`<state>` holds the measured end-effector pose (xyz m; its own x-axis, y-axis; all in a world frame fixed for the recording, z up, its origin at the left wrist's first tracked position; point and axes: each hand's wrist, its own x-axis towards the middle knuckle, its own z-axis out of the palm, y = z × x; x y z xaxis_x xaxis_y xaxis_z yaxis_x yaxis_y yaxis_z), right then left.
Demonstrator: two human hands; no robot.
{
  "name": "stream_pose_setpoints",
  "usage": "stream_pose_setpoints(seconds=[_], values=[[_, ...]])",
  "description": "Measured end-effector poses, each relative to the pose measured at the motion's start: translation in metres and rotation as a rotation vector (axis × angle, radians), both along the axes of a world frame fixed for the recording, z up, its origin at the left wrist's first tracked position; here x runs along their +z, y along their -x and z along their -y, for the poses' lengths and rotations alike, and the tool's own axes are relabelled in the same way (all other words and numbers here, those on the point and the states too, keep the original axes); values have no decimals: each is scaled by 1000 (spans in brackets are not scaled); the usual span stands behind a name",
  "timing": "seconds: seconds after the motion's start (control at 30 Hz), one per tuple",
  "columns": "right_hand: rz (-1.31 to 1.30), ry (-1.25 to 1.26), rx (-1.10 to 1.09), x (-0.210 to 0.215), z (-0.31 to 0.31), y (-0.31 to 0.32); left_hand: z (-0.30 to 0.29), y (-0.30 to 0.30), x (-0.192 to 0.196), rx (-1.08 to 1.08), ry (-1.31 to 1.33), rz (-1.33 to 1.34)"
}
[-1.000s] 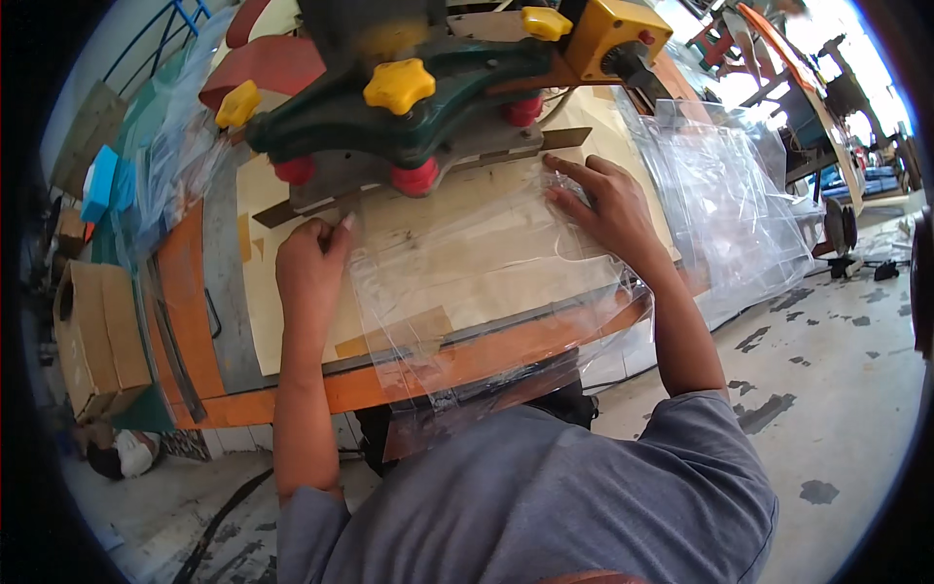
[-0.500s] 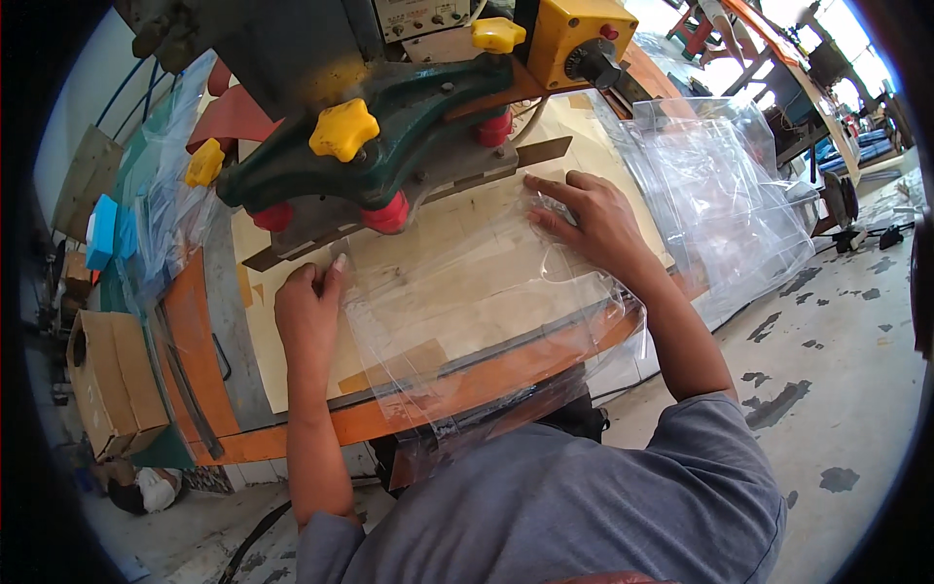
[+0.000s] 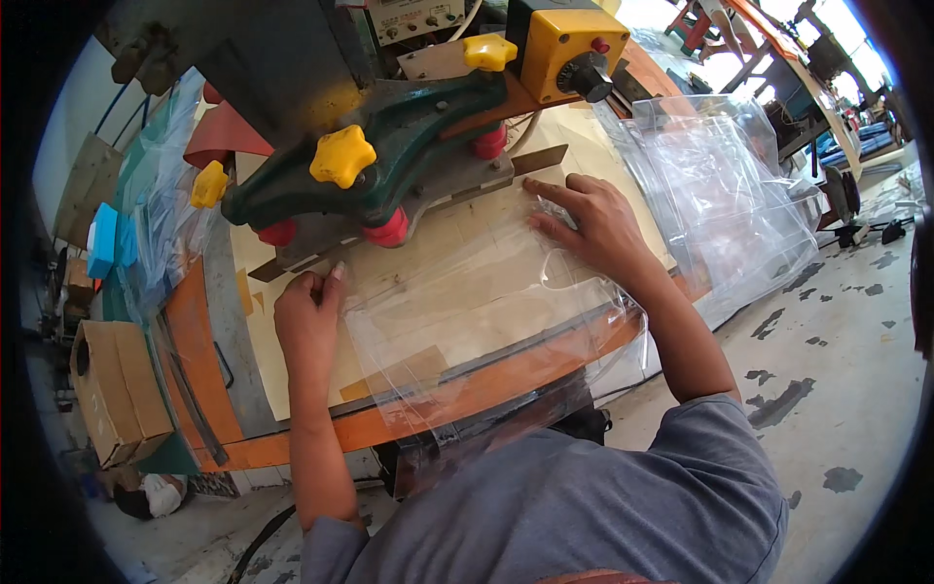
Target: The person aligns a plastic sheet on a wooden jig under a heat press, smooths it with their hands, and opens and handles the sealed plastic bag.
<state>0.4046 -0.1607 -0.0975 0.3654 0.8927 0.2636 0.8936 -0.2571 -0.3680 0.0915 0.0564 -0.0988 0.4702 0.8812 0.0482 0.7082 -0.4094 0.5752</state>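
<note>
A clear plastic sheet point(image 3: 467, 321) lies over the pale board point(image 3: 292, 384) on the press table and hangs past its front edge. My left hand point(image 3: 309, 316) pinches the sheet's left edge between thumb and bent fingers, beside the metal bar. On the right, my right hand point(image 3: 601, 229) rests with thumb and index finger apart, pressing on the sheet near the bar's right end. Just beyond both hands is the green press head point(image 3: 409, 146), with yellow star knobs point(image 3: 342, 156), red knobs point(image 3: 386, 229) and a long thin metal bar point(image 3: 540, 161) underneath.
Clear plastic pieces point(image 3: 720, 185) are piled at the right; more plastic film point(image 3: 170, 224) lies at the left. A yellow control box point(image 3: 559, 54) sits behind the press. A cardboard box point(image 3: 122, 389) stands at the far left. Another person point(image 3: 156, 494) is partly visible lower left.
The press head with its knobs and bar has come down a little towards the board. Both hands stay nearly in place on the sheet. The view has shifted slightly.
</note>
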Motion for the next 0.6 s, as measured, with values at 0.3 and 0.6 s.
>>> stream_pose_setpoints(seconds=[0.3,0.6], values=[[5,-1,-8,0,-1,1,0,1,-1,-9,-13,24],[8,-5,0,-1,0,0,-3,2,-7,-22,-45,7]])
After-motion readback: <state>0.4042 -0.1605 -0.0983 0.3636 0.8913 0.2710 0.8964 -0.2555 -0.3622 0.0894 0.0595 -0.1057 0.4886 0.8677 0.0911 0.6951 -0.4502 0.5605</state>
